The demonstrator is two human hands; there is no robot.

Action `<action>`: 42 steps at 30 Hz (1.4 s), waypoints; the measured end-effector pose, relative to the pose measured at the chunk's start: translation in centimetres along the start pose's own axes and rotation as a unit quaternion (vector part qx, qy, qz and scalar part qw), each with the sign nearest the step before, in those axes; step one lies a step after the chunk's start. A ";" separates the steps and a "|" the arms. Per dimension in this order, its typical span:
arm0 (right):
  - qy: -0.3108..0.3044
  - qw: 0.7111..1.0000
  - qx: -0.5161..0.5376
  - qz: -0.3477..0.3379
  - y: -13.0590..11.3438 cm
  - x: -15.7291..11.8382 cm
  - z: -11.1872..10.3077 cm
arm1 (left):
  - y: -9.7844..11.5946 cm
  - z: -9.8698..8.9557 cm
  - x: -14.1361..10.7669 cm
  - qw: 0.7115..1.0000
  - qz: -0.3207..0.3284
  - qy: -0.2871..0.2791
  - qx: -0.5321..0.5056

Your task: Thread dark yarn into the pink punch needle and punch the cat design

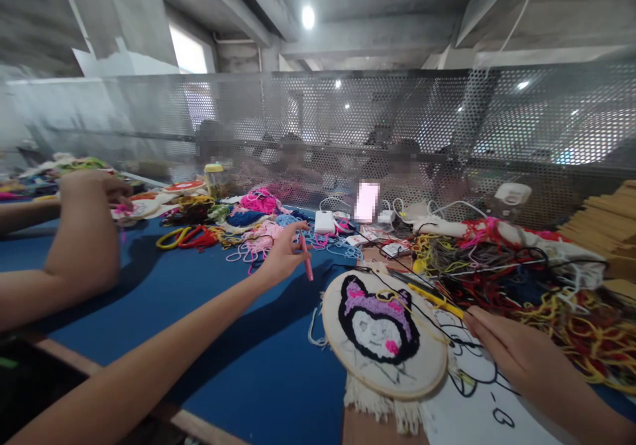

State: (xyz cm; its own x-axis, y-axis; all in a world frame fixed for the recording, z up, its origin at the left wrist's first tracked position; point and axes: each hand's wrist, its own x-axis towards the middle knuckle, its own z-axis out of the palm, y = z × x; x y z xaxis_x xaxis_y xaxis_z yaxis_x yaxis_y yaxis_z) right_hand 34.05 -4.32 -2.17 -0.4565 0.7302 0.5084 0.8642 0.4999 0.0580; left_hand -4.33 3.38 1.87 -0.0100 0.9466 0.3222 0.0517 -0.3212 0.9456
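My left hand (287,254) is raised over the blue table, pinching a slim pink pen-like tool (307,258) that points down. My right hand (511,346) is closed at the near end of a long yellow tool (437,298) with a dark tip; its exact kind I cannot make out. Beneath that tool lies a round embroidery hoop (342,352) with cream cloth. On the cloth is a character's head (380,329) worked in black, purple, white and pink yarn. Dark and yellow strands cross the hoop. A paper with a black line drawing (489,392) sits partly under it.
Heaps of coloured yarn (536,266) lie at the right, with more yarn (258,203) at the back. A lit phone (366,201) stands by the perforated metal screen (318,120). Another person's arm (87,233) is at the left. Cardboard (609,233) is stacked far right.
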 end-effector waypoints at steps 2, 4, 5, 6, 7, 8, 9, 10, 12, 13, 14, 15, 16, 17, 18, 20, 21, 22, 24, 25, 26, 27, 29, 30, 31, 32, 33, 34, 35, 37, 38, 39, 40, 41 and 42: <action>0.005 1.000 -0.002 -0.003 -0.3 0.1 -0.3 | 0.3 0.2 -0.2 0.999 0.014 -0.007 -0.028; 0.010 1.000 0.002 0.002 -0.8 0.3 -0.5 | 0.7 0.2 -0.3 0.998 0.017 -0.007 -0.052; 0.012 1.000 0.005 0.003 -1.0 0.3 -0.6 | 0.9 0.2 -0.2 0.998 0.011 -0.009 -0.064; 0.012 1.000 0.007 0.005 -1.3 0.4 -0.7 | 1.0 0.2 -0.2 0.997 -0.003 -0.011 -0.080; 0.011 1.000 0.008 0.007 -1.4 0.4 -0.7 | 1.1 0.1 -0.1 0.995 -0.023 -0.013 -0.101; 0.010 1.000 0.007 0.004 -1.5 0.4 -0.7 | 1.2 -0.1 0.0 0.991 -0.045 -0.013 -0.124; 0.008 1.000 0.003 0.000 -1.5 0.4 -0.7 | 1.1 -0.2 0.2 0.987 -0.068 -0.009 -0.147; 0.007 1.000 -0.001 -0.004 -1.5 0.3 -0.7 | 1.0 -0.3 0.3 0.982 -0.090 -0.004 -0.166; 0.003 1.000 -0.009 -0.013 -1.4 0.3 -0.6 | 0.7 -0.6 0.6 0.973 -0.125 0.008 -0.193; 0.000 1.000 -0.009 -0.016 -1.4 0.3 -0.6 | 0.5 -0.7 0.7 0.970 -0.135 0.014 -0.203; -0.004 1.000 -0.008 -0.016 -1.4 0.3 -0.5 | 0.4 -0.8 0.8 0.967 -0.138 0.020 -0.211; -0.009 1.000 -0.005 -0.014 -1.5 0.3 -0.5 | 0.2 -0.8 0.9 0.966 -0.138 0.025 -0.218; -0.015 1.000 0.001 -0.013 -1.5 0.3 -0.4 | 0.2 -0.9 0.9 0.965 -0.134 0.030 -0.224; -0.022 1.000 0.007 -0.012 -1.6 0.3 -0.4 | 0.2 -0.9 0.9 0.964 -0.131 0.035 -0.229; -0.030 0.999 0.013 -0.010 -1.7 0.3 -0.4 | 0.2 -0.9 0.9 0.964 -0.130 0.036 -0.231; -0.041 0.999 0.022 -0.007 -1.8 0.3 -0.3 | 0.3 -0.9 0.9 0.964 -0.130 0.030 -0.231; -0.044 0.999 0.025 -0.008 -1.9 0.2 -0.3 | 0.4 -0.8 0.8 0.964 -0.130 0.025 -0.229; -0.044 0.999 0.026 -0.009 -1.9 0.2 -0.3 | 0.5 -0.8 0.8 0.965 -0.129 0.017 -0.227; -0.043 0.999 0.027 -0.013 -2.0 0.2 -0.2 | 0.5 -0.6 0.7 0.967 -0.125 0.006 -0.224; -0.042 0.999 0.026 -0.014 -2.0 0.2 -0.1 | 0.5 -0.6 0.6 0.967 -0.123 0.002 -0.224; -0.042 0.999 0.024 -0.013 -2.0 0.2 -0.1 | 0.4 -0.5 0.6 0.967 -0.121 -0.001 -0.224; -0.042 0.999 0.022 -0.012 -2.0 0.2 -0.1 | 0.3 -0.4 0.5 0.967 -0.118 -0.003 -0.224; -0.044 0.999 0.024 -0.007 -2.1 0.2 -0.1 | 0.2 -0.4 0.5 0.968 -0.113 -0.011 -0.223; -0.044 0.999 0.026 -0.004 -2.1 0.2 -0.1 | 0.1 -0.4 0.5 0.968 -0.111 -0.017 -0.224; -0.044 0.999 0.029 -0.003 -2.1 0.3 -0.1 | 0.1 -0.4 0.5 0.968 -0.109 -0.020 -0.226; -0.044 0.999 0.032 -0.001 -2.1 0.3 -0.1 | 0.1 -0.4 0.5 0.967 -0.108 -0.020 -0.229; -0.045 0.998 0.033 -0.001 -2.1 0.3 -0.1 | 0.2 -0.4 0.5 0.967 -0.108 -0.018 -0.232; -0.046 0.998 0.032 -0.001 -2.1 0.3 -0.1 | 0.3 -0.4 0.5 0.966 -0.109 -0.014 -0.233; -0.046 0.998 0.031 0.000 -2.1 0.3 -0.1 | 0.4 -0.4 0.5 0.966 -0.111 -0.008 -0.232; -0.047 0.999 0.028 0.002 -2.2 0.3 -0.1 | 0.7 -0.3 0.4 0.968 -0.116 -0.002 -0.224; -0.046 0.999 0.027 0.003 -2.2 0.3 -0.1 | 0.8 -0.2 0.4 0.968 -0.118 -0.003 -0.220; -0.046 0.999 0.025 0.004 -2.2 0.3 -0.1 | 0.9 -0.2 0.3 0.969 -0.118 -0.005 -0.219; -0.046 0.999 0.024 0.004 -2.2 0.3 -0.1 | 1.0 -0.2 0.3 0.969 -0.116 -0.009 -0.219; -0.045 0.999 0.024 0.003 -2.2 0.3 0.0 | 0.9 -0.2 0.2 0.969 -0.113 -0.014 -0.221; -0.043 0.999 0.025 0.000 -2.2 0.3 0.0 | 0.9 -0.2 0.2 0.969 -0.108 -0.020 -0.222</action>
State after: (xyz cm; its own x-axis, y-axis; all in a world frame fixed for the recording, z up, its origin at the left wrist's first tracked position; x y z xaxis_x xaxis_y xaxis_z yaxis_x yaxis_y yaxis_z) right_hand 32.01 -5.20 -2.16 -0.4745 0.7664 0.4330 0.8538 0.5205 0.0143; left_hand -4.44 3.24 2.80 0.0675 0.9905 0.1201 -0.3817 -0.0856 0.9203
